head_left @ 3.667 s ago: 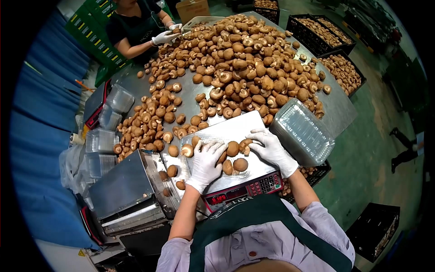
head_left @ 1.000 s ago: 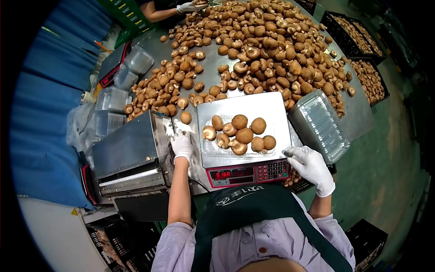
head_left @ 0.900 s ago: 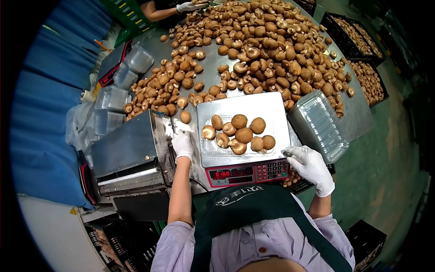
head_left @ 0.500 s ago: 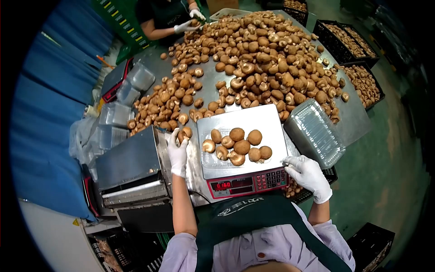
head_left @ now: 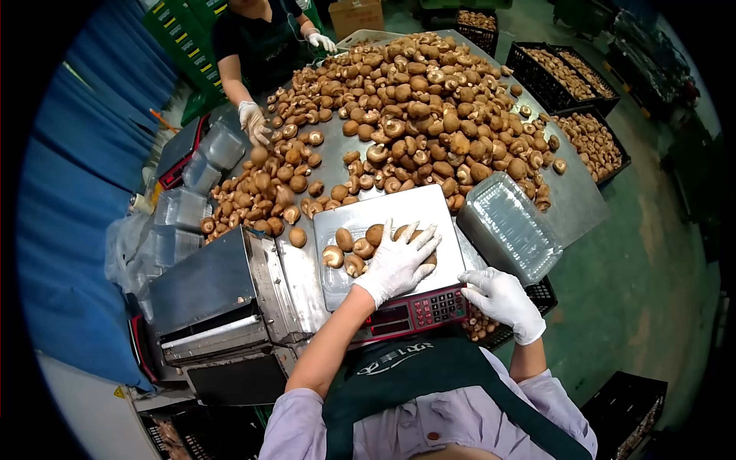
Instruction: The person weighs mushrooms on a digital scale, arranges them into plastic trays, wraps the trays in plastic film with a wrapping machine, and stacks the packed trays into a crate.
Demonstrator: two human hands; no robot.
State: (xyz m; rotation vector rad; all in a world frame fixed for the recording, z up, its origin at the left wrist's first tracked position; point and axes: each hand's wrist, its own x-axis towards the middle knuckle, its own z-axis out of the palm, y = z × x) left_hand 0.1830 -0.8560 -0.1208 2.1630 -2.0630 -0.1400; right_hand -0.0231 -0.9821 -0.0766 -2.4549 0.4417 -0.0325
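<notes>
My gloved left hand (head_left: 399, 264) lies palm down, fingers spread, over shiitake mushrooms (head_left: 345, 240) in a clear plastic tray (head_left: 331, 284). That tray rests on the plate of a digital scale (head_left: 431, 201). Some mushrooms are hidden beneath the hand. Below the plate is the scale's red-edged keypad (head_left: 438, 307); my left wrist partly covers its display. At the plate's front right corner, my gloved right hand (head_left: 506, 303) has its fingers apart and holds nothing I can see.
A large shiitake heap (head_left: 429, 107) covers the metal table (head_left: 571, 203). Stacked clear trays (head_left: 510, 226) stand right of the scale, and a metal-topped machine (head_left: 203, 287) stands left. Across the table, a co-worker's gloved hand (head_left: 253, 123) reaches over a smaller pile. Black crates (head_left: 590, 142) hold mushrooms.
My left hand has moved from left of the scale, where it held a mushroom, onto those in the tray. The co-worker's hand has moved to the smaller pile. The view has shifted slightly.
</notes>
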